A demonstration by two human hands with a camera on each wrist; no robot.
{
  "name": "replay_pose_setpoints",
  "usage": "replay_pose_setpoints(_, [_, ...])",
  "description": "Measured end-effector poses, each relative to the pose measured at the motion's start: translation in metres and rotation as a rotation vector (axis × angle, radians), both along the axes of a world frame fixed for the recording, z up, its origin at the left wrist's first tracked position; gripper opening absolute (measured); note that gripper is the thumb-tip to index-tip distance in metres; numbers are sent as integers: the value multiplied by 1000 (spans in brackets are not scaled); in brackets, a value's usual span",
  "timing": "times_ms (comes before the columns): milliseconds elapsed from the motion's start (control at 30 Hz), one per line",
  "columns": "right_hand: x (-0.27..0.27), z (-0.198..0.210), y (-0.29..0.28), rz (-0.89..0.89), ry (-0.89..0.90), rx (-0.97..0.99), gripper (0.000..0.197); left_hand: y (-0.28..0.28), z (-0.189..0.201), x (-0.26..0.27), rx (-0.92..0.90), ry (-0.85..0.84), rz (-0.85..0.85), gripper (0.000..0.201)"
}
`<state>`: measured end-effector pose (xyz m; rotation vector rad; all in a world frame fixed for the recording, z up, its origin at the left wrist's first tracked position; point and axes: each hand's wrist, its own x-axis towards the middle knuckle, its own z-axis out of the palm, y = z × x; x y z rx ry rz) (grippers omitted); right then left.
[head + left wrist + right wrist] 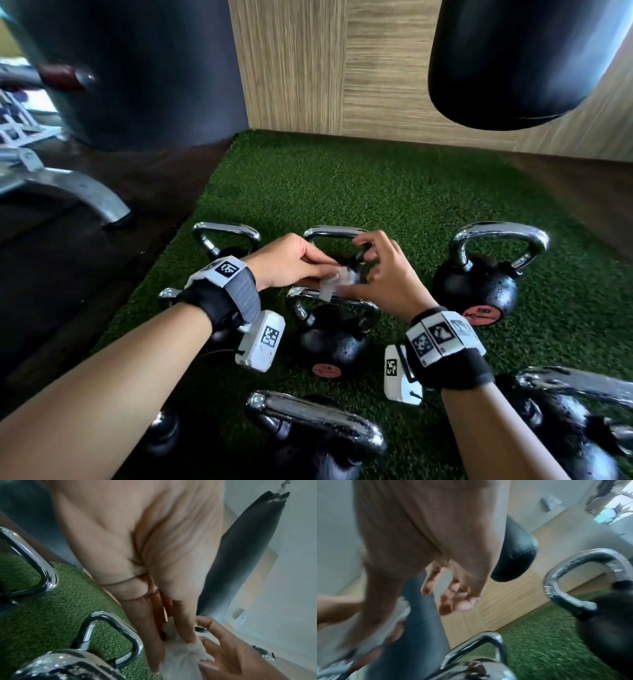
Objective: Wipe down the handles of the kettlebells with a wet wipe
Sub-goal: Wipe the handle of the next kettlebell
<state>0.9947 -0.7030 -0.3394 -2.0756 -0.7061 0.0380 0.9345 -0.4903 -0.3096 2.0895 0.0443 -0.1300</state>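
Head view, hands: the left hand [291, 262] and right hand [380, 274] meet at the centre of the frame, both pinching a small crumpled wet wipe [337, 282] between curled fingertips; the right hand's other fingers are spread.
Head view, wipe position: it hangs just above the chrome handle [334, 297] of the middle kettlebell [330, 337]; whether it touches the metal cannot be told.
Head view, count: seven kettlebells at least partly visible on the green turf mat [359, 185], three across the middle, two or more along the bottom edge, one half hidden under the left wrist; one wipe; two black punching bags at the upper left and upper right.
Left wrist view: the left hand's fingers [150, 632] lie close together and nip the white wipe [181, 655] at lower centre; the right hand's fingers [216, 649] reach in from the lower right. Two chrome handles show at the left.
Right wrist view: blurred; the thumb presses the wipe [392, 626] at lower left, other fingers loose. Two handles show, lower centre and right.
Step in hand: apparently readying or refolding the wipe over the middle handle.
Next move: likely wrapping the wipe round that handle with one hand and sliding along its length.
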Motion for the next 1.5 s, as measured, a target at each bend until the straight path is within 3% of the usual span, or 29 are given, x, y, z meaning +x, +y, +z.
replay_pose_setpoints(67, [8, -22, -24, -55, 174, -25, 89, 4, -6, 0, 124, -63, 9, 21])
replay_pose_setpoints(200, [16, -83, -49, -237, 391, -375, 75, -2, -21, 6, 379, -227, -4, 23])
replay_pose_setpoints(300, [9, -122, -38, -161, 541, -196, 58, -13, -37, 11, 466, -269, -35, 26])
replay_pose_setpoints(400, [-1, -143, -20, -174, 536, 1, 61, -16, -50, 10, 491, -298, -60, 30])
replay_pose_setpoints(467, [-7, -152, -16, -223, 506, 71, 51, -15, -55, 7, 507, -346, -68, 30])
replay_pose_setpoints(567, [-11, -156, -18, -233, 419, 55, 23, -4, -57, -2, 599, -409, -2, 25])
replay_pose_setpoints(667, [-10, -155, -18, -227, 411, 66, 18, 9, -60, -14, 601, -512, 78, 21])
replay_pose_setpoints(800, [-10, -160, -19, -238, 406, 95, 19, 9, -66, -24, 702, -563, -9, 23])
replay_pose_setpoints(967, [-9, -171, -18, -239, 419, 157, 31, 40, -87, -38, 566, -300, 318, 16])
replay_pose_setpoints(1033, [-9, -173, -17, -240, 412, 161, 27, 49, -99, -42, 489, -161, 329, 15])
replay_pose_setpoints(1233, [-9, -174, -17, -227, 404, 175, 22, 55, -127, -41, 81, -189, 362, 18])
replay_pose_setpoints(1367, [-6, -175, -20, -227, 419, 156, 23, 56, -140, -38, -141, -73, 365, 20])
replay_pose_setpoints(1500, [-6, -171, -19, -229, 446, 129, 26, 48, -150, -35, -148, 25, 326, 14])
